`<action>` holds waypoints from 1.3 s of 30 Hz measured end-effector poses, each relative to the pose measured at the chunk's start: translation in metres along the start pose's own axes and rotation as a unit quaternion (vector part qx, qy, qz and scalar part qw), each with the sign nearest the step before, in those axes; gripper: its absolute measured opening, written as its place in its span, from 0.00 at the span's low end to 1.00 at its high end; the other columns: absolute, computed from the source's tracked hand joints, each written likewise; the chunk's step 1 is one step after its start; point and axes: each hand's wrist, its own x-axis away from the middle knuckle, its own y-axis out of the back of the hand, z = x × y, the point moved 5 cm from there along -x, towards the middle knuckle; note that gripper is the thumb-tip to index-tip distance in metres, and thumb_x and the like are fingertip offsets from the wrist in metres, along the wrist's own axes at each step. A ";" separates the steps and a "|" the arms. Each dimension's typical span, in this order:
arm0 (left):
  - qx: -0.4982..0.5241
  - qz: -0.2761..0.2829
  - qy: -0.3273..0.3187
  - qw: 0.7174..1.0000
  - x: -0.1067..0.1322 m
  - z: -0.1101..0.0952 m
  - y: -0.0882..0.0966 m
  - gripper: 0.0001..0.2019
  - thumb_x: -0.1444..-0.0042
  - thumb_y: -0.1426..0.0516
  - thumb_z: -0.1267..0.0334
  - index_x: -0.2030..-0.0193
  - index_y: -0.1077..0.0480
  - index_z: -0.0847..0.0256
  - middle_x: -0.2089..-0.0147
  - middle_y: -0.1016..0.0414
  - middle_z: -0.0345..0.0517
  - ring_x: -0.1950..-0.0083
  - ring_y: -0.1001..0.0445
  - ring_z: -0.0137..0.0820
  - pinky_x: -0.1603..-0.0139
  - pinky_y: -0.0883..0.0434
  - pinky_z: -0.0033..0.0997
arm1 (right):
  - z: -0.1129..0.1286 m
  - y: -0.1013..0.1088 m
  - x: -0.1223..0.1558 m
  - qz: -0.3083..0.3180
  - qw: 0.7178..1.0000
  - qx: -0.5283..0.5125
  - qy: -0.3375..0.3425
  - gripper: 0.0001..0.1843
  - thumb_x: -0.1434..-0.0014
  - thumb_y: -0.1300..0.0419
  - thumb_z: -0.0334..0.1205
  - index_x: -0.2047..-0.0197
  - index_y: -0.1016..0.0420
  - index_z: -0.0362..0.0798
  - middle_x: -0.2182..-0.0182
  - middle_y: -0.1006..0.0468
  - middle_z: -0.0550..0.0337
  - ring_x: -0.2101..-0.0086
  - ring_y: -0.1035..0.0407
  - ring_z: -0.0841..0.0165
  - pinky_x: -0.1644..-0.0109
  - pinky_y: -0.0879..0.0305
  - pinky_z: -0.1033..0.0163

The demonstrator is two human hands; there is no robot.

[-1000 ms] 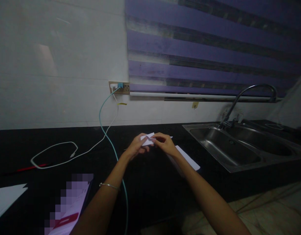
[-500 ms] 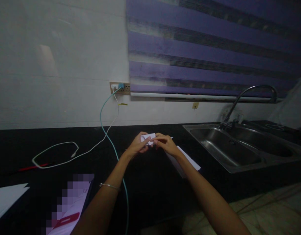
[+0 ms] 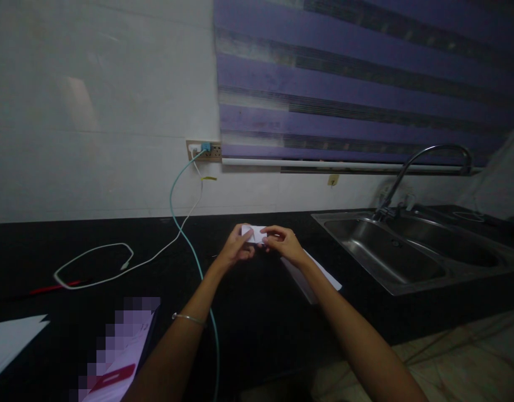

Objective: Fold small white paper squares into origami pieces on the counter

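Observation:
A small folded white paper [image 3: 254,233] is pinched between both my hands just above the black countertop [image 3: 257,312]. My left hand [image 3: 235,249] grips its left end with curled fingers; a thin bangle sits on that wrist. My right hand [image 3: 285,244] pinches its right end with thumb and fingers. Under my right forearm a white sheet of paper [image 3: 319,272] lies flat on the counter.
A steel double sink [image 3: 407,251] with a curved tap [image 3: 428,162] lies to the right. A teal cable [image 3: 185,223] and a white cable [image 3: 97,262] run from a wall socket [image 3: 203,149] across the counter. A red pen [image 3: 51,288], white paper [image 3: 9,340] and a printed booklet [image 3: 118,357] lie at the left.
The folded paper has been turned and pressed flatter between my fingers; both hands shifted slightly upward and stayed together. Nothing else moved.

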 end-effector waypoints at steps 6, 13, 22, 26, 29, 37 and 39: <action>-0.040 0.069 0.040 0.996 0.003 0.004 -0.003 0.18 0.49 0.38 0.52 0.63 0.28 0.68 0.68 0.23 0.52 0.77 0.29 0.24 0.84 0.45 0.18 | 0.006 0.005 -0.001 -0.078 0.997 -0.011 -0.001 0.16 0.55 0.31 0.44 0.63 0.22 0.44 0.70 0.23 0.59 0.77 0.31 0.73 0.72 0.31 0.65; -0.099 0.071 0.024 0.992 -0.003 0.015 -0.001 0.19 0.47 0.40 0.49 0.67 0.29 0.68 0.71 0.23 0.51 0.80 0.31 0.23 0.84 0.45 0.18 | -0.001 0.000 0.002 -0.037 0.998 -0.027 -0.049 0.16 0.56 0.30 0.45 0.66 0.24 0.44 0.74 0.24 0.62 0.78 0.30 0.73 0.72 0.31 0.66; -0.109 0.045 -0.021 0.993 -0.002 0.009 0.001 0.19 0.47 0.41 0.48 0.68 0.32 0.67 0.74 0.25 0.47 0.81 0.31 0.22 0.84 0.46 0.17 | 0.001 -0.003 0.002 0.039 0.999 -0.014 -0.029 0.15 0.54 0.31 0.43 0.65 0.23 0.43 0.73 0.23 0.60 0.75 0.29 0.72 0.69 0.30 0.66; -0.102 0.016 -0.044 0.994 -0.001 0.008 -0.006 0.19 0.48 0.42 0.47 0.69 0.33 0.65 0.75 0.26 0.44 0.82 0.32 0.22 0.84 0.44 0.18 | -0.002 -0.006 0.002 0.025 0.998 -0.037 -0.035 0.16 0.54 0.31 0.44 0.64 0.25 0.44 0.76 0.24 0.61 0.77 0.30 0.73 0.72 0.29 0.66; -0.102 -0.017 -0.068 0.992 0.000 0.006 -0.012 0.16 0.46 0.42 0.50 0.69 0.34 0.64 0.77 0.27 0.41 0.83 0.34 0.22 0.84 0.43 0.19 | -0.008 -0.008 0.002 -0.009 0.997 -0.066 -0.036 0.17 0.55 0.30 0.44 0.65 0.26 0.44 0.77 0.24 0.62 0.77 0.29 0.73 0.72 0.29 0.67; -0.106 -0.062 -0.092 0.988 0.003 -0.002 -0.019 0.15 0.47 0.42 0.51 0.72 0.36 0.62 0.80 0.30 0.38 0.84 0.34 0.23 0.82 0.40 0.21 | -0.018 -0.009 -0.002 -0.063 0.991 -0.108 -0.036 0.19 0.59 0.28 0.45 0.67 0.26 0.44 0.75 0.22 0.60 0.77 0.28 0.72 0.71 0.28 0.66; -0.110 -0.057 -0.098 0.987 0.003 -0.003 -0.020 0.16 0.46 0.43 0.50 0.71 0.35 0.62 0.80 0.30 0.38 0.84 0.34 0.22 0.81 0.40 0.21 | -0.019 -0.010 -0.003 -0.071 0.991 -0.113 -0.033 0.19 0.59 0.28 0.45 0.67 0.27 0.44 0.75 0.22 0.60 0.77 0.29 0.71 0.72 0.29 0.65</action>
